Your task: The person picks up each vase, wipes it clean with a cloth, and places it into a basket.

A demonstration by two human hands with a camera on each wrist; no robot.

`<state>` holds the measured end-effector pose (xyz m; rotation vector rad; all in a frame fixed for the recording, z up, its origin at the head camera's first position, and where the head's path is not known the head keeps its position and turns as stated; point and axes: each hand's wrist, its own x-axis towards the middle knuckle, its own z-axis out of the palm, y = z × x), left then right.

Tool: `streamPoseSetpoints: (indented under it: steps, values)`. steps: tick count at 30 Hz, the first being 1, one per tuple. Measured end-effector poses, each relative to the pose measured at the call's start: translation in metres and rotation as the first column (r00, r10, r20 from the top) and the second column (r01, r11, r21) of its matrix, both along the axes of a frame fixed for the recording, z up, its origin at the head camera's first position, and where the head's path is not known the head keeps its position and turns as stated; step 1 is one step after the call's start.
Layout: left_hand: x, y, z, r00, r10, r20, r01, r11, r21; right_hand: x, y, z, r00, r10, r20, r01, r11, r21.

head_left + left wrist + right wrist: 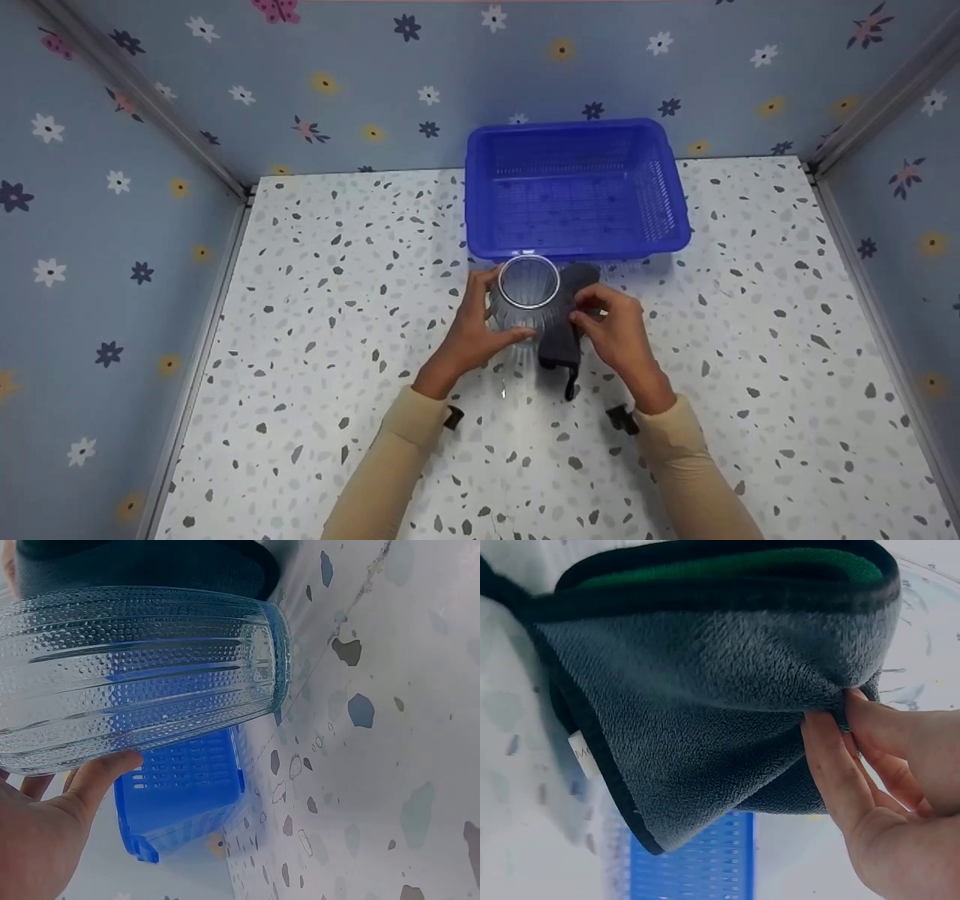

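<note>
A clear ribbed glass vase (527, 289) with a dimpled surface is upright in front of the blue basket. My left hand (474, 330) grips its left side, thumb towards me and fingers farther back. In the left wrist view the vase (150, 675) spans the upper left, base facing the table. A folded dark grey cloth (561, 330) lies against the vase's right side, a black loop hanging at its near end. My right hand (619, 326) pinches this cloth between thumb and fingers. The right wrist view shows the cloth's (705, 690) green inner side, black edging and white label.
A blue plastic basket (577, 251) with slotted walls stands just behind the vase, near the back wall. The speckled white tabletop (337, 300) spreads around both hands. Flower-patterned panels (247, 97) close off the back and both sides.
</note>
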<state>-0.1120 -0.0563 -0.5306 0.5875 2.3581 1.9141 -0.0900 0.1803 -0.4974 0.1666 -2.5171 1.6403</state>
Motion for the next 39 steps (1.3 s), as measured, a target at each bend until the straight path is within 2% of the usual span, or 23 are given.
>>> streamPoseSetpoints:
  steps: [10, 17, 23, 30, 35, 39]
  values:
    - [0.000, -0.002, 0.002, 1.000, 0.003, 0.012, -0.003, 1.000, -0.023, -0.007, -0.001, -0.030, 1.000, 0.020, -0.001, -0.019, 0.999, 0.033]
    - [0.001, -0.001, 0.004, 1.000, 0.001, 0.016, -0.001, 0.999, -0.033, -0.011, -0.004, -0.044, 0.999, 0.023, 0.033, -0.026, 0.996, 0.090]
    - [0.001, -0.001, 0.002, 1.000, 0.005, 0.009, -0.004, 0.999, -0.033, -0.011, -0.004, -0.053, 0.999, 0.023, 0.029, -0.025, 0.996, 0.091]
    - [0.001, -0.002, 0.002, 1.000, -0.001, 0.024, 0.002, 0.999, -0.033, -0.009, -0.003, -0.053, 0.999, 0.023, 0.031, -0.024, 0.999, 0.033]
    - [0.001, -0.002, 0.002, 1.000, -0.001, 0.017, 0.002, 1.000, -0.031, -0.006, -0.001, -0.039, 0.998, -0.004, 0.065, 0.005, 1.000, -0.004]
    - [0.001, -0.001, 0.002, 1.000, -0.006, 0.014, 0.006, 1.000, -0.024, -0.004, 0.000, -0.025, 0.999, -0.013, 0.050, 0.016, 0.999, -0.050]
